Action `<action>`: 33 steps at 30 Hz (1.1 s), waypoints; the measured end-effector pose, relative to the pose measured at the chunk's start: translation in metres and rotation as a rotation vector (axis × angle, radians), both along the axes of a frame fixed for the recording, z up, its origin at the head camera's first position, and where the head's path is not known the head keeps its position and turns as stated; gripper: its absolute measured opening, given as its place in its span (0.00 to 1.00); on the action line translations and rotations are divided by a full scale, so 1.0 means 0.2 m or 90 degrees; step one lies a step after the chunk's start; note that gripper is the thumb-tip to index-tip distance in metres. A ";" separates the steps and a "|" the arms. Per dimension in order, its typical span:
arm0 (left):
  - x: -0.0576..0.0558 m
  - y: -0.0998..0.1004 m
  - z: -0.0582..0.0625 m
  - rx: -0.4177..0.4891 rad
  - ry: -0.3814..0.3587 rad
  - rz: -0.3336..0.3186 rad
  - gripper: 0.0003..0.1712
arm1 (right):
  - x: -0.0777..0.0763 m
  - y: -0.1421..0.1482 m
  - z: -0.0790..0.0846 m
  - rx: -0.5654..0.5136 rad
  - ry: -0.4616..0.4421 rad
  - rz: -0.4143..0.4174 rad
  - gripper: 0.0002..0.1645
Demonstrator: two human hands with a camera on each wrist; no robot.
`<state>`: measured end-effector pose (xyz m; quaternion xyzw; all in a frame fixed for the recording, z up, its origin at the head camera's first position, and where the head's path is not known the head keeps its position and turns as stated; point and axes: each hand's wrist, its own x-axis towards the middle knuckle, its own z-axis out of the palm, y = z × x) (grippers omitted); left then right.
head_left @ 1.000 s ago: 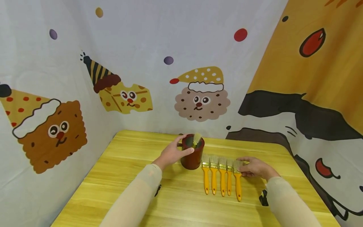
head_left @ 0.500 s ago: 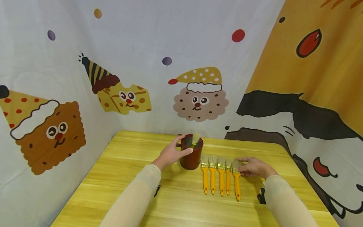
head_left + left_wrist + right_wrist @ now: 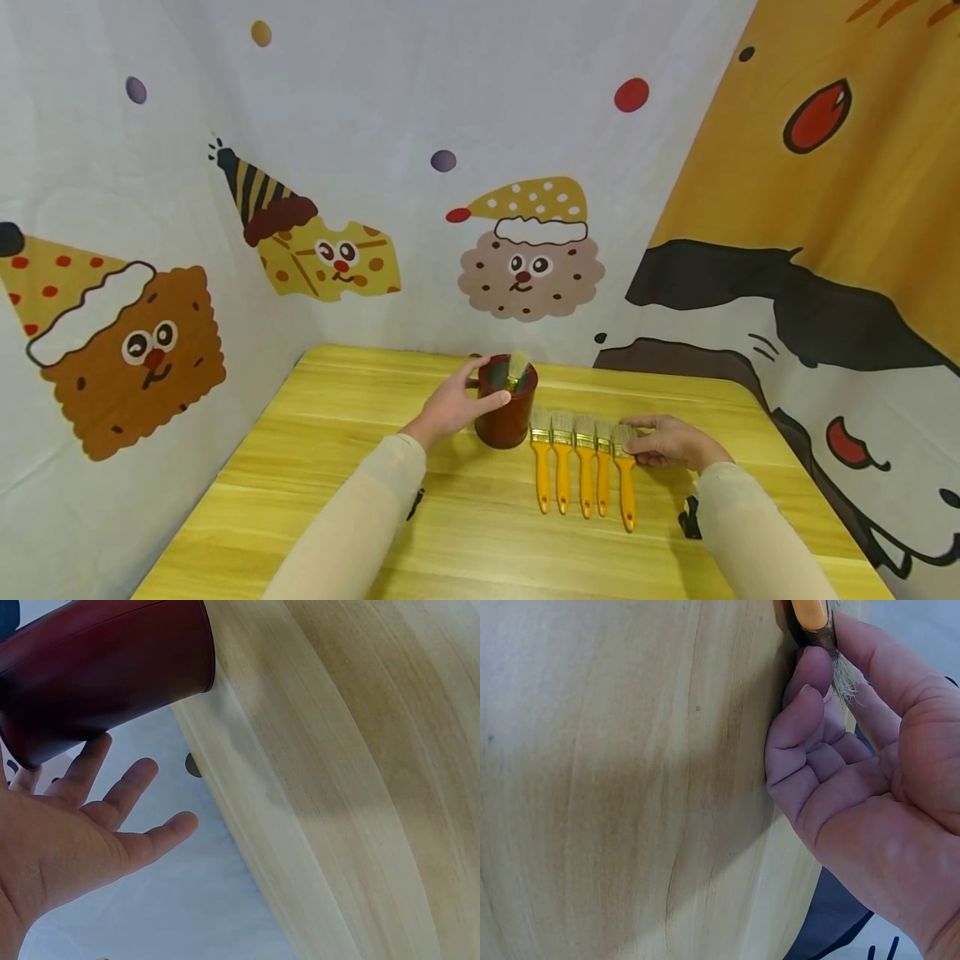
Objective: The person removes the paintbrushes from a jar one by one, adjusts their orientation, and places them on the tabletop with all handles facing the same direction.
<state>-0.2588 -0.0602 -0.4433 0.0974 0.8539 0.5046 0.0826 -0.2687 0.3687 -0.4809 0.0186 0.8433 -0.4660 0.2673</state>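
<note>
A dark red mug (image 3: 504, 423) with a black inside stands upright on the table, its handle (image 3: 472, 383) on the left. My left hand (image 3: 454, 402) holds it near the rim, thumb at the front and index finger at the back; in the left wrist view the other fingers spread out below its side. A paintbrush (image 3: 517, 367) leans in the mug, bristles up. Right of the mug, several paintbrushes with orange handles lie in a row, bristles away from me. My right hand (image 3: 670, 442) pinches the rightmost paintbrush (image 3: 627, 492) by its metal band and bristles.
The yellow wood-grain table (image 3: 495, 542) ends at a white cloth (image 3: 360, 125) with printed cartoon figures, behind and on both sides. Small black objects show beside each forearm, one black piece (image 3: 690, 518) near the right sleeve.
The head view has shifted slightly. Both hands, the mug and the paintbrushes keep their places.
</note>
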 end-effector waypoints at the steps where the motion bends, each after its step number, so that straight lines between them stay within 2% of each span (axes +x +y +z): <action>1: 0.00 0.00 0.00 0.000 0.000 0.000 0.50 | 0.00 0.00 0.00 0.001 0.000 0.001 0.49; 23: 0.01 0.00 0.01 0.001 -0.005 0.000 0.49 | -0.01 0.00 -0.01 -0.008 0.004 0.020 0.45; 33: 0.00 0.00 0.00 0.023 -0.015 -0.003 0.50 | 0.00 0.00 -0.01 -0.005 0.005 0.013 0.46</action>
